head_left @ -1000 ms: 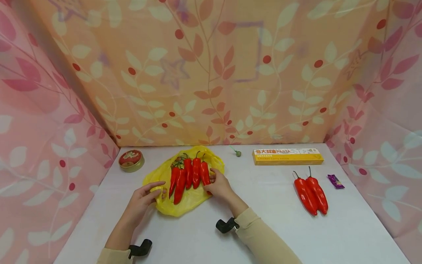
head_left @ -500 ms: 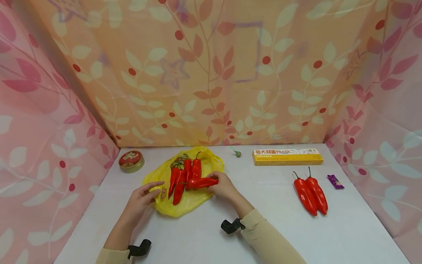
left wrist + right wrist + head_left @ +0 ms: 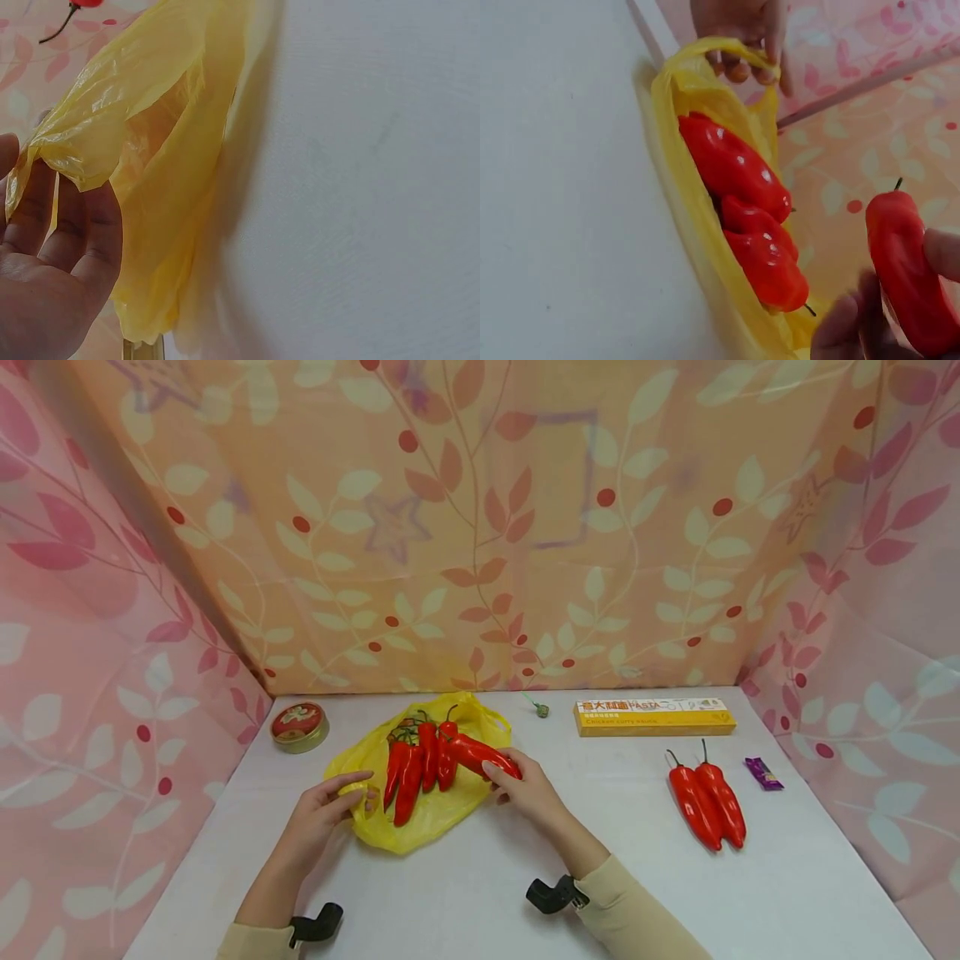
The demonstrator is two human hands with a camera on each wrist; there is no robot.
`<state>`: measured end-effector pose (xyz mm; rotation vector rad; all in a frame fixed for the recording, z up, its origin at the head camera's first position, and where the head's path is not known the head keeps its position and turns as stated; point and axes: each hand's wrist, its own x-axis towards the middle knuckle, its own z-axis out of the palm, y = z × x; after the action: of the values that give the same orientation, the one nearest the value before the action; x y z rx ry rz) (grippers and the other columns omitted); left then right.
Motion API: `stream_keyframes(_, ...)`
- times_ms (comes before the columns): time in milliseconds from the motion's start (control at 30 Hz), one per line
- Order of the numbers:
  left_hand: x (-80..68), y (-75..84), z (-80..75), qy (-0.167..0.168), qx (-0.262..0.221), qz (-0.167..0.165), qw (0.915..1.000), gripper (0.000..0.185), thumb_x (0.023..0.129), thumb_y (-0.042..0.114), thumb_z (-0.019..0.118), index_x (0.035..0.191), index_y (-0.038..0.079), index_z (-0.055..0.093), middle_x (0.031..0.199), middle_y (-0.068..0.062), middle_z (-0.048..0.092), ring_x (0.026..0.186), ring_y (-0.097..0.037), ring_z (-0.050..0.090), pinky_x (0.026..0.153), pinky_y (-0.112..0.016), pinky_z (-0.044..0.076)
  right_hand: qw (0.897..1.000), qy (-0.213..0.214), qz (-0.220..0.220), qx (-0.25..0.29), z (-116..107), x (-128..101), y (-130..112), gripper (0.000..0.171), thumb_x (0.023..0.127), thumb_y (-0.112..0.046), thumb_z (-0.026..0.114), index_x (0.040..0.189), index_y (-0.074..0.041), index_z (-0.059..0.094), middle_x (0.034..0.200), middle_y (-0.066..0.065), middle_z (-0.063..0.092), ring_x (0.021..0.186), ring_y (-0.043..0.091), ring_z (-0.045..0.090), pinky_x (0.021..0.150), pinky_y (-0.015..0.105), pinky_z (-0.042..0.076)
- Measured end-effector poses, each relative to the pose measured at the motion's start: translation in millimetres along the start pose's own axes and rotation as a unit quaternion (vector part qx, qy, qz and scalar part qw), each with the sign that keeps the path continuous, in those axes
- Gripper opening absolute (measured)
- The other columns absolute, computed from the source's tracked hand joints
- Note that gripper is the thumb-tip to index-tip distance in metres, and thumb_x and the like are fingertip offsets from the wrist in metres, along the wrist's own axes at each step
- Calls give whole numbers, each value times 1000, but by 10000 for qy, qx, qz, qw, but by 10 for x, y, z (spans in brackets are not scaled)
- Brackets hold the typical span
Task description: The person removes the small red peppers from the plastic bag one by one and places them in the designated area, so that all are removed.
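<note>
A yellow plastic bag (image 3: 420, 814) lies on the white table with several red peppers (image 3: 412, 768) on it. My right hand (image 3: 525, 789) grips one red pepper (image 3: 480, 756) by its tip, lifted slantwise over the bag's right side; the same pepper (image 3: 909, 270) shows in the right wrist view beside the bagged peppers (image 3: 739, 217). My left hand (image 3: 322, 814) pinches the bag's left edge (image 3: 82, 161), fingers curled on the plastic. Two more red peppers (image 3: 707, 797) lie side by side at the right.
A round red tin (image 3: 298, 724) sits at the back left. A yellow pasta box (image 3: 654, 716) lies at the back right, a small purple wrapper (image 3: 763, 772) by the right wall, a small green thing (image 3: 541, 709) near the back. Patterned cloth walls enclose three sides.
My right hand has picked one pepper out of the row on the bag, turned it sideways and drawn it up and to the right. The left hand stays on the bag.
</note>
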<state>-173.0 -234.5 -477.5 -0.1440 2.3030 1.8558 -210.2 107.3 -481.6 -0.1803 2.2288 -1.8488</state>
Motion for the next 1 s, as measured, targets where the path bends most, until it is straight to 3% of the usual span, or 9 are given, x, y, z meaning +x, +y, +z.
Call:
stream_keyframes(133, 5, -6, -2, 13, 0, -40, 10000, 39, 103, 26, 60, 139, 11, 61, 122, -11, 70, 109, -17, 64, 90, -20, 53, 9995, 275, 129, -42, -107, -103, -15, 46, 95, -45, 68, 127, -12, 66, 109, 8, 68, 92, 30, 64, 75, 32, 57)
stream_keyframes(300, -5, -3, -3, 30, 22, -102, 9999, 39, 103, 27, 59, 139, 11, 60, 123, -11, 69, 109, -17, 62, 89, -20, 53, 9988, 320, 336, -148, -258, -213, 0, 48, 91, -44, 72, 126, -12, 69, 109, 8, 71, 92, 27, 65, 80, 39, 58)
stream_keyframes(433, -16, 7, 6, -3, -46, -54, 10000, 40, 103, 27, 60, 139, 11, 60, 125, -12, 69, 110, -17, 62, 90, -20, 53, 9983, 319, 482, -24, -392, -323, 19, 49, 90, -39, 76, 127, -8, 67, 111, 10, 73, 90, 23, 69, 78, 37, 59)
stream_keyframes(533, -18, 12, 10, -22, -81, 7, 10000, 40, 103, 27, 60, 140, 10, 60, 125, -13, 69, 110, -16, 63, 90, -20, 53, 9978, 304, 568, 145, -491, -402, 36, 54, 89, -35, 78, 134, -10, 59, 115, 12, 72, 90, 23, 71, 78, 37, 60)
stream_keyframes(667, -12, 15, 8, -36, -88, 27, 10000, 41, 103, 27, 59, 140, 9, 59, 125, -13, 69, 109, -15, 64, 90, -20, 53, 9977, 277, 564, 252, -622, -477, 79, 69, 90, -26, 77, 148, -20, 42, 126, 16, 65, 97, 25, 71, 82, 43, 61)
stream_keyframes(800, 4, 16, 9, -25, -93, -35, 9999, 40, 102, 26, 60, 139, 11, 61, 125, -12, 69, 109, -16, 65, 90, -20, 54, 9978, 474, 456, -41, -749, -551, 109, 64, 92, -24, 74, 148, -18, 44, 131, 16, 63, 108, 27, 66, 86, 44, 60)
stream_keyframes(1000, -6, 12, 1, 50, -69, -141, 9999, 39, 103, 26, 60, 139, 12, 61, 126, -11, 69, 109, -15, 65, 90, -20, 53, 9937, 796, 447, -643, -895, -653, 87, 57, 91, -40, 74, 139, -14, 56, 132, 12, 62, 117, 28, 61, 88, 43, 59)
